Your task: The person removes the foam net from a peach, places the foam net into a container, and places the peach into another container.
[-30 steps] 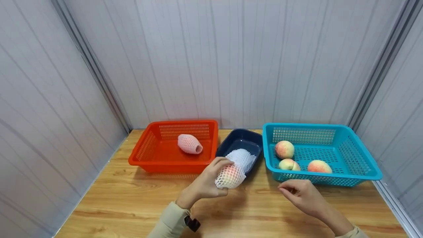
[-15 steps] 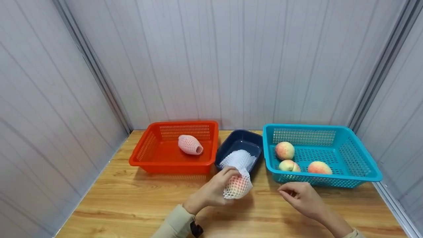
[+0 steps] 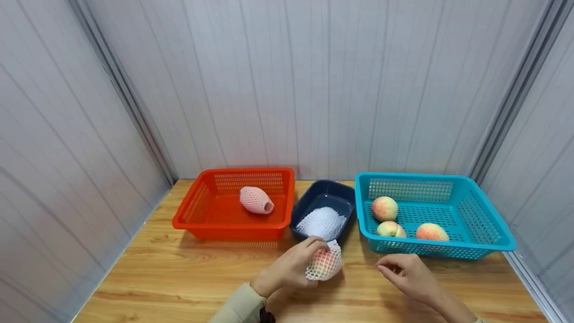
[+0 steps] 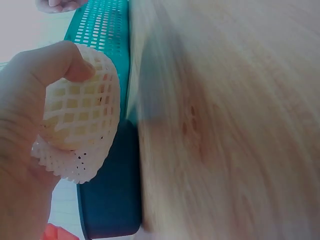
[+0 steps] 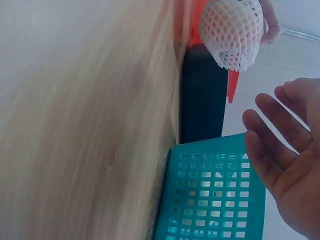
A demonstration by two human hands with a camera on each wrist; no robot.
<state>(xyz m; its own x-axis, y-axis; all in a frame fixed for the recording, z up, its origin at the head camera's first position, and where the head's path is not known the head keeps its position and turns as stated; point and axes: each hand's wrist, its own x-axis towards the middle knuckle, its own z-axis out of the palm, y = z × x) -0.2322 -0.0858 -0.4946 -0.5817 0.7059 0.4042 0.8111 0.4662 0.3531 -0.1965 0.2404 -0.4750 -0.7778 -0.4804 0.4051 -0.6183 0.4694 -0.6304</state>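
Note:
A peach (image 3: pixel 323 264) inside a white foam net sleeve (image 4: pixel 107 120) is gripped by my left hand (image 3: pixel 293 265), above the table in front of the navy tray. In the left wrist view the thumb presses on the netting. My right hand (image 3: pixel 410 276) hangs in front of the blue basket, its fingers loosely curled with nothing in them; the right wrist view shows the same bare fingers (image 5: pixel 282 125). White foam net sleeves (image 3: pixel 322 223) lie in the navy tray (image 3: pixel 334 193). Another netted, pinkish fruit (image 3: pixel 255 200) lies on its side in the red basket (image 3: pixel 233 234).
Three bare peaches sit in the blue basket (image 3: pixel 448 248), among them one peach (image 3: pixel 384 208) at its left. The navy tray stands between the two baskets. Pale panel walls (image 3: pixel 269 89) rise behind and beside the wooden table (image 3: pixel 202 278).
My left hand has moved toward me and a little to the right with the netted peach, away from the sleeves in the tray. The right hand has hardly moved.

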